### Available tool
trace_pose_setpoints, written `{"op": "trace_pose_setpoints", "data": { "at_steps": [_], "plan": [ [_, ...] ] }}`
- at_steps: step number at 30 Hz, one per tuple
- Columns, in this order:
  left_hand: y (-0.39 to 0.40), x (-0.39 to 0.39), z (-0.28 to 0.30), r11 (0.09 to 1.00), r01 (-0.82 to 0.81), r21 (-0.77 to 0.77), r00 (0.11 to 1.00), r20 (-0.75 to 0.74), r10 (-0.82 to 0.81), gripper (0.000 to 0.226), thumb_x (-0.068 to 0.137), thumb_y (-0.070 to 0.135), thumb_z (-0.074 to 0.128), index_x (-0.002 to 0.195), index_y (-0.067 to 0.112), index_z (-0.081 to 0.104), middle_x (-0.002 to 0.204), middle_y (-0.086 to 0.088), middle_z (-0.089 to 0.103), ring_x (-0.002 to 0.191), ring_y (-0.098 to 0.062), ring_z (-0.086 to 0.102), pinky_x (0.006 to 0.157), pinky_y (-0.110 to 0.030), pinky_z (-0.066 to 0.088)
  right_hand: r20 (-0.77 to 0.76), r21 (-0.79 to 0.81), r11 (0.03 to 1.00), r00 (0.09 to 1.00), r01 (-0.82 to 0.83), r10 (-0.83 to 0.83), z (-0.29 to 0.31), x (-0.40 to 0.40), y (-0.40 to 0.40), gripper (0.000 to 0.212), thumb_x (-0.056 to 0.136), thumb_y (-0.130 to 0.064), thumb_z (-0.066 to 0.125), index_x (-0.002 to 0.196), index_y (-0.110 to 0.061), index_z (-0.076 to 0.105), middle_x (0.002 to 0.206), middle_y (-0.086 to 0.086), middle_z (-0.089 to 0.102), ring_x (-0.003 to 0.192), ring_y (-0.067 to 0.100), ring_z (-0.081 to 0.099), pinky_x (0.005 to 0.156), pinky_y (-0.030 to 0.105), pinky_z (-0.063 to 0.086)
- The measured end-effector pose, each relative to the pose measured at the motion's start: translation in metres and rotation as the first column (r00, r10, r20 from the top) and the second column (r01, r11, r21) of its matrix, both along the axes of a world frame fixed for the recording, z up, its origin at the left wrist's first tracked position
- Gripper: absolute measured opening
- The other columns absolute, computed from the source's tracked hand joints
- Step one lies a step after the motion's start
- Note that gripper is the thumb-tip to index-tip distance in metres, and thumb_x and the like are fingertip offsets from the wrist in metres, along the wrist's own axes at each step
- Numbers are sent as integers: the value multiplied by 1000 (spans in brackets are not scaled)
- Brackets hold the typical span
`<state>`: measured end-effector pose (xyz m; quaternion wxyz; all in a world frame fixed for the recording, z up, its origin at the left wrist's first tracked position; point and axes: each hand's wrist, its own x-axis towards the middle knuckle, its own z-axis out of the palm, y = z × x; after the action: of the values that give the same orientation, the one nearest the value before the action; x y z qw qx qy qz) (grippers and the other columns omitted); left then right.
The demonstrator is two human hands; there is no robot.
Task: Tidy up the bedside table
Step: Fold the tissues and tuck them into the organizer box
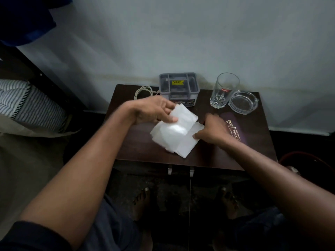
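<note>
On the bedside table (137, 147): white paper (174, 132) mid-top; dark wood, pale wall (181, 42) behind.
Left hand (154, 111): we pinch the paper's upper edge.
Right hand (212, 129): thumb touches paper; fingers blurred, we cannot tell.

Both hands (154, 111) on white tissues (175, 132)

Both our bare forearms reach forward and inward. Our left hand (154, 111), raised, pinches the paper (172, 132) between thumb and curled fingers. Our right hand (212, 128), lower and just to its right, is blurred, thumb at the paper's edge; its grip is unclear.
</note>
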<state>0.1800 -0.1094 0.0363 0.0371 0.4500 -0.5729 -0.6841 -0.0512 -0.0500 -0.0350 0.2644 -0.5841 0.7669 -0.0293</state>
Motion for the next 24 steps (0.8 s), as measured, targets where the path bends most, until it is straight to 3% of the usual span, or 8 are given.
{"op": "trace_pose_setpoints", "data": {
  "at_steps": [3,6,8,10,14,18,20,24],
  "plan": [
    [6,-15,-9,995,70,-73,978,202,-54,32,95,10,76,127,15,76,117,-3,81,114,-21,77,103,-43,59,69,-8,1000,997,30,-29,2,1,-1,36,71,-26,88,102,-16,74,111,11,72,107,34,68,73,30,42],
    [12,-30,-17,989,3,-150,961,273,39,25,98,18,75,122,16,79,113,0,82,106,-17,77,87,-30,62,238,-40,991,964,128,-115,8,4,0,6,81,-21,77,82,-17,73,81,2,71,80,25,68,62,29,43],
    [13,-36,-26,975,-89,-204,953,266,143,25,100,21,72,123,13,78,114,0,79,103,-15,75,72,-21,57,527,53,971,819,232,-225,14,7,-1,9,85,-13,75,78,-15,70,76,2,70,76,21,66,63,29,52],
    [12,-40,-31,964,-181,-197,955,201,220,27,101,22,72,124,9,76,118,-3,78,107,-17,74,74,-20,58,748,219,938,571,268,-338,23,8,-3,18,87,1,71,80,-14,65,80,5,72,78,20,69,64,29,57],
    [11,-40,-29,958,-281,-54,958,41,284,29,100,18,72,127,7,75,122,-6,79,107,-15,74,87,-21,58,839,278,921,398,273,-371,33,8,-4,19,91,5,70,92,-13,66,92,10,77,69,14,74,52,23,56],
    [14,-43,-22,906,-402,-131,915,-61,398,30,96,8,75,125,3,74,109,-7,81,81,-8,77,67,-20,61,900,285,900,232,329,-369,35,9,-6,22,90,9,64,98,-11,66,102,15,77,84,22,76,66,28,64],
    [11,-41,-17,835,-510,-208,860,-117,496,32,94,8,77,125,4,74,106,-4,80,81,-9,77,65,-21,63,927,262,907,174,330,-332,38,9,-8,12,92,-8,69,104,-10,69,98,11,78,82,20,76,72,29,63],
    [6,-36,-2,758,-650,-61,739,-285,611,29,97,10,75,125,6,73,105,-4,81,83,-16,79,70,-34,67,945,212,933,182,291,-271,39,10,-11,52,98,-61,58,116,-14,72,103,7,76,88,20,71,85,37,55]
  ]
}}
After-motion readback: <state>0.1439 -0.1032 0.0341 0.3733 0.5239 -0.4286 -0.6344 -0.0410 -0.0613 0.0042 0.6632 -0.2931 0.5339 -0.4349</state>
